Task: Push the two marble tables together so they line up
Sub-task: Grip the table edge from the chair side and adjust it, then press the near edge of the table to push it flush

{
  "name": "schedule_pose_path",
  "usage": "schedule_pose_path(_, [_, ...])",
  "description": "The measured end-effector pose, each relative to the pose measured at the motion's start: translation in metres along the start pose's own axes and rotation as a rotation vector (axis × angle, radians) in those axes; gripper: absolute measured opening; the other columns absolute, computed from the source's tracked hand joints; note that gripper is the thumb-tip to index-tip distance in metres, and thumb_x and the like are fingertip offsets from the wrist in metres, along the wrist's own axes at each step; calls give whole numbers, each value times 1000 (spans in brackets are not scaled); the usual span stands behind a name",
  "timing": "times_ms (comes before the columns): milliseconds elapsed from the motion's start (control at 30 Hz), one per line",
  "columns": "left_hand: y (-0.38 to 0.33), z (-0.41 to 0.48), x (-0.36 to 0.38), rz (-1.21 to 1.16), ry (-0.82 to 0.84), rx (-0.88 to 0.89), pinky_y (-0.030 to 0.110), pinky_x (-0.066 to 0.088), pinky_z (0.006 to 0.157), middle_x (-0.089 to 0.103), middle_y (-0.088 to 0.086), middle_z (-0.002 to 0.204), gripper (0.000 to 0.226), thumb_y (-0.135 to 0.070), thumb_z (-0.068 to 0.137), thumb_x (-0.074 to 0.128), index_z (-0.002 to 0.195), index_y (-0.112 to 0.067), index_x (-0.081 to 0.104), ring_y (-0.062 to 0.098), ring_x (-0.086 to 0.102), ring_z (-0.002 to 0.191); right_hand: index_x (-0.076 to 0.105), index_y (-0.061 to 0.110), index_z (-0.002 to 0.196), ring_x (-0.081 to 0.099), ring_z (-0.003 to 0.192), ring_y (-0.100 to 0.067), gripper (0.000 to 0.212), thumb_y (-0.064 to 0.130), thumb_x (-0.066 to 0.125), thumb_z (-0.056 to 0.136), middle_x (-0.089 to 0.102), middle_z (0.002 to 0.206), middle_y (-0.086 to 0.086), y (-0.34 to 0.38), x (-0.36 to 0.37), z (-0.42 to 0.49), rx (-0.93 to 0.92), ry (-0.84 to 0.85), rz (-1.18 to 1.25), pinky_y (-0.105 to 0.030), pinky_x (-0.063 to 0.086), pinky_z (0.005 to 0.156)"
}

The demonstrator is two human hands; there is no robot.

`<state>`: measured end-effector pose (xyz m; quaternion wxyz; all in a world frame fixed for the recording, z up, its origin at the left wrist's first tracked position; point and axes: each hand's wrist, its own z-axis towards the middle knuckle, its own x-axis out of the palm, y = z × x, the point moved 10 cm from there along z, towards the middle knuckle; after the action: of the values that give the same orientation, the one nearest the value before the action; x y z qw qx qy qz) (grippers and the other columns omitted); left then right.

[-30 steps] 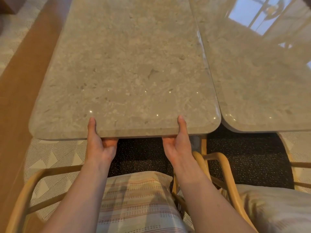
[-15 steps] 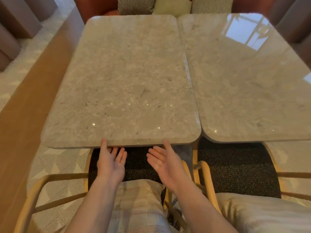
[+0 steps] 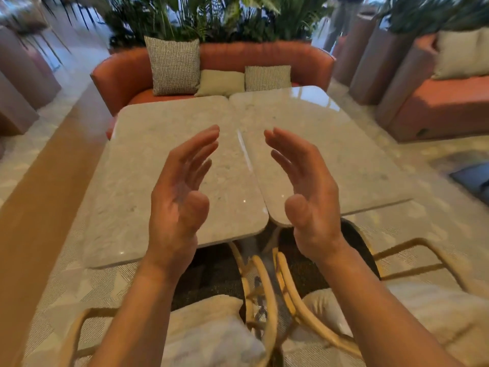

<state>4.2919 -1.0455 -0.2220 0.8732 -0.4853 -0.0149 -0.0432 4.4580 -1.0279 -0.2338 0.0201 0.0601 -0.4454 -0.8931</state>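
Two beige marble tables stand side by side in front of me. The left marble table (image 3: 137, 165) and the right marble table (image 3: 330, 144) meet along a thin seam down the middle, with their near rounded corners close together. My left hand (image 3: 180, 200) is raised above the left table, palm turned inward, fingers spread, holding nothing. My right hand (image 3: 307, 186) mirrors it above the right table, also empty. Neither hand touches a table.
Two rattan chairs (image 3: 264, 292) with pale cushions stand between me and the tables. An orange sofa (image 3: 127, 75) with pillows sits behind the tables, plants behind it. Another orange sofa (image 3: 444, 107) is at right. A wooden floor strip (image 3: 39, 197) runs along the left.
Both hands let go of the left table's near edge and rose into the air, palms facing each other. The view tilted up and pulled back, showing both tables and the sofa.
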Motion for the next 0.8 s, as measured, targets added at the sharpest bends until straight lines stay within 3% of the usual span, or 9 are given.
schedule_pose_path(200, [-26, -12, 85, -56, 219, 79, 55, 34, 130, 47, -1, 164, 72, -86, 84, 61, 144, -46, 54, 30, 44, 158, 41, 9, 151, 51, 149, -30, 92, 78, 56, 92, 53, 155, -13, 52, -82, -50, -4, -99, -136, -50, 44, 122])
schedule_pose_path(400, [-26, -22, 219, -173, 430, -4, 48, 39, 127, 50, 2, 160, 82, -82, 84, 66, 144, -29, 47, 29, 49, 154, 43, 13, 151, 51, 150, -27, 90, 80, 55, 92, 53, 155, -11, 87, -199, -94, 0, -258, -223, -42, 42, 122])
schedule_pose_path(500, [-23, -21, 302, -225, 507, -2, 49, 42, 125, 55, 1, 156, 80, -79, 85, 69, 143, -28, 49, 28, 53, 152, 44, 19, 150, 51, 149, -26, 85, 79, 57, 91, 55, 153, -6, 103, -275, -118, -29, -337, -261, -43, 41, 122])
schedule_pose_path(633, [-14, -30, 421, -301, 588, -3, 49, 42, 123, 59, -3, 153, 75, -75, 87, 70, 143, -29, 52, 29, 54, 150, 43, 13, 151, 52, 149, -26, 90, 79, 55, 92, 54, 154, -8, 115, -378, -157, -9, -400, -333, -46, 42, 122])
schedule_pose_path(800, [-8, -51, 579, -393, 658, -23, 54, 43, 124, 60, 0, 155, 74, -76, 88, 68, 144, -29, 54, 31, 55, 150, 45, 22, 149, 53, 148, -25, 85, 82, 54, 90, 55, 153, -6, 140, -515, -206, 46, -502, -388, -45, 43, 122])
